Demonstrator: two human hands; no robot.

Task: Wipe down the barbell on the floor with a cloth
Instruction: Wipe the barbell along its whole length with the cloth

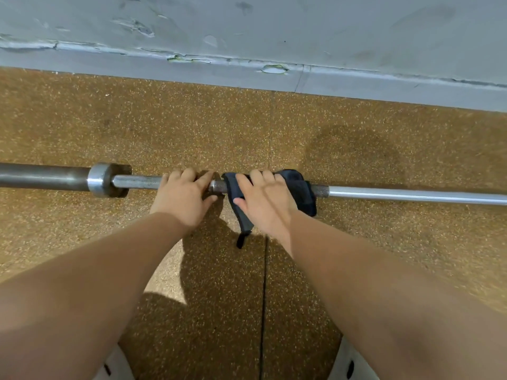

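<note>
Barbell lies flat on the floor, running left-right across the middle of the view and parallel to the wall. Shaft is a thin round steel rod, smooth and shiny toward the right, with a rough knurled patch just right of the cloth. At left a thick chrome collar steps up to a wider, dull grey sleeve that runs off the left edge. Left hand grips the bare shaft just right of the collar, fingers curled over the top, thumb on the near side. Right hand sits just beside it, clamped on a dark blue-black cloth wrapped over the shaft; the fabric is soft and bunches out to the right, and a narrow tail hangs toward the viewer onto the floor. A short bit of bare shaft shows between the hands. The floor is brown rubber matting, speckled and grainy, with a straight dark seam running toward the viewer and a round darker stain behind the bar. The wall is grey with chipped, peeling paint and a flat skirting strip at its base. Open matting between bar and wall; the long shaft to the right is uncovered.
</note>
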